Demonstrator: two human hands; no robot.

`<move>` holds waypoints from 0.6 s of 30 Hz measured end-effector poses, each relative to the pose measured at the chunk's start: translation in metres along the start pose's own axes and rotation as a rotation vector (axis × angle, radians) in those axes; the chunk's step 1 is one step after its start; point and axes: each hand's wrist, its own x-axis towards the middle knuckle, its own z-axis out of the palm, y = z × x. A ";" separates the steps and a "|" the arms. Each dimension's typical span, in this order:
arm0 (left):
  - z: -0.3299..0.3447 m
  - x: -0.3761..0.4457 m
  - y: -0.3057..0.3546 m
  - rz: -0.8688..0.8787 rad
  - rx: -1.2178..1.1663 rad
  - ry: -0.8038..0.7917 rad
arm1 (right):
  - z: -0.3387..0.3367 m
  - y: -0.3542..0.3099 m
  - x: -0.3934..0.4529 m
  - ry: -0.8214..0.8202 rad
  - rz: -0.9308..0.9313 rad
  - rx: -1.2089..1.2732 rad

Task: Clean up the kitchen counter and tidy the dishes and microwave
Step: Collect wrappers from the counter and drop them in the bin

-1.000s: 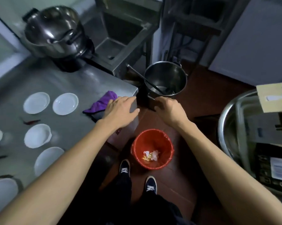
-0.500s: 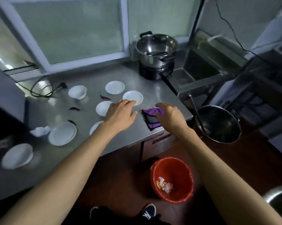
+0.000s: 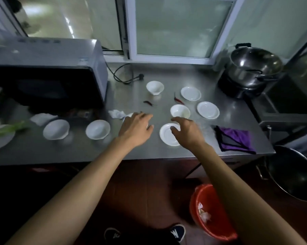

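cloth (image 3: 234, 140) now released, lies flat right of right hand (image 3: 188, 132) | both hands moved in over dishes, fingers loose, holding nothing | left hand (image 3: 136, 127) over a plate edge, right over plate (image 3: 166, 137) | wiping paused, dish stacking likely next

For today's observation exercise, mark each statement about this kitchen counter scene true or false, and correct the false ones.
1. The purple cloth lies on the counter to the right of both hands. True.
2. The right hand holds a chili in its grip. False: it hovers over a white plate, holding nothing.
3. A red bin stands on the floor below the counter. True.
4. The steel pot sits on top of the microwave. False: it sits at the counter's far right, the microwave at the left.
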 end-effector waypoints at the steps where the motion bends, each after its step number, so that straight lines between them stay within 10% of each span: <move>1: -0.003 -0.008 -0.017 -0.019 0.001 0.005 | 0.010 -0.017 0.001 -0.010 -0.005 -0.009; 18: -0.030 -0.115 -0.222 -0.254 -0.027 0.072 | 0.140 -0.211 0.015 -0.177 -0.221 -0.009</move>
